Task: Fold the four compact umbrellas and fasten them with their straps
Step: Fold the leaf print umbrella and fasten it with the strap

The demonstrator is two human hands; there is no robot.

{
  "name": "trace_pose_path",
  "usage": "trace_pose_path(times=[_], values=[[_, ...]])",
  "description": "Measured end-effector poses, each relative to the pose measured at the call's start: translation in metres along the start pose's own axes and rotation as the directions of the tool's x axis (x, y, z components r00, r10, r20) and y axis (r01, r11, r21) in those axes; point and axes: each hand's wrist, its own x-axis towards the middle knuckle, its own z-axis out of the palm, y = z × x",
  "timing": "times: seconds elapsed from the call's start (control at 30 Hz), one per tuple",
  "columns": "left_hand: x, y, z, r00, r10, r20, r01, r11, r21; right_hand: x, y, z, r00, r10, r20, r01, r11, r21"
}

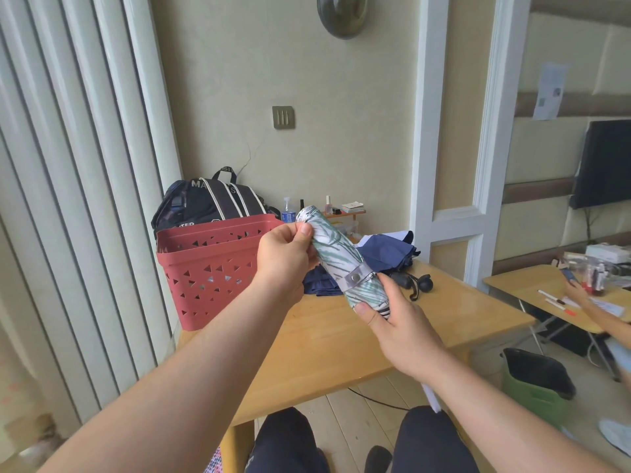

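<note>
I am holding the leaf-print umbrella (336, 257) above the tabletop (324, 339), long axis running far-left to near-right. Left hand (283, 257) is pinching the far end; right hand (399, 322) is clamping the near end, strap (356, 278) snapped between.

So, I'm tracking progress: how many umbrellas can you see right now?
2 for sure: a leaf-print umbrella strapped shut, held in both hands, and a loose navy umbrella on the table behind it. Others may be hidden in the navy heap or the red basket.
</note>
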Motion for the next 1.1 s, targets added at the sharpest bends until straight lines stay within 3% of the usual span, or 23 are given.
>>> trace_pose_path(times=[0.13, 0.17, 0.23, 0.27, 0.33, 0.4, 0.5, 0.63, 0.7, 0.77, 0.9, 1.0, 1.1], values=[[0.007, -0.012, -0.002, 0.962, 0.250, -0.111, -0.205, 0.928, 0.310, -0.002, -0.011, 0.009, 0.997, 0.075, 0.016, -0.076, 0.953, 0.293], [0.006, -0.013, -0.001, 0.957, 0.261, -0.124, -0.212, 0.925, 0.314, -0.004, -0.016, 0.009, 0.991, 0.125, 0.045, -0.133, 0.912, 0.389], [0.007, -0.013, -0.002, 0.987, 0.147, -0.063, -0.134, 0.975, 0.175, -0.006, -0.026, 0.006, 0.959, 0.211, 0.188, -0.282, 0.771, 0.571], [0.007, -0.011, -0.002, 0.998, 0.040, 0.040, -0.043, 0.997, 0.064, -0.007, -0.028, 0.002, 0.927, 0.233, 0.294, -0.371, 0.686, 0.626], [0.006, -0.007, -0.006, 0.925, -0.160, 0.345, 0.204, 0.974, -0.095, -0.009, -0.031, -0.003, 0.819, 0.214, 0.532, -0.552, 0.545, 0.631], [0.001, -0.005, -0.008, 0.832, -0.241, 0.500, 0.364, 0.917, -0.164, -0.011, -0.030, -0.004, 0.702, 0.138, 0.698, -0.666, 0.475, 0.576], [-0.003, -0.007, -0.008, 0.837, -0.191, 0.513, 0.391, 0.864, -0.317, -0.013, -0.030, -0.002, 0.598, 0.030, 0.801, -0.718, 0.464, 0.519], [-0.007, -0.004, 0.001, 0.870, -0.246, 0.428, 0.400, 0.859, -0.320, -0.011, -0.028, 0.001, 0.540, -0.082, 0.838, -0.742, 0.423, 0.520], [-0.007, 0.000, 0.004, 0.880, -0.260, 0.398, 0.386, 0.879, -0.279, -0.010, -0.029, 0.001, 0.549, -0.099, 0.830, -0.737, 0.412, 0.536], [-0.007, 0.009, 0.007, 0.897, -0.267, 0.351, 0.353, 0.912, -0.207, -0.007, -0.031, 0.000, 0.604, -0.043, 0.795, -0.695, 0.459, 0.553], [0.001, 0.015, 0.013, 0.979, -0.160, 0.127, 0.168, 0.984, -0.059, 0.002, -0.042, -0.002, 0.820, 0.164, 0.548, -0.492, 0.691, 0.529], [0.002, 0.015, 0.015, 0.972, -0.189, 0.139, 0.196, 0.980, -0.042, 0.000, -0.050, 0.001, 0.918, 0.211, 0.335, -0.364, 0.785, 0.502], [-0.001, 0.014, 0.012, 0.955, -0.188, 0.227, 0.213, 0.973, -0.092, -0.006, -0.052, 0.003, 0.928, 0.183, 0.326, -0.353, 0.712, 0.606]])
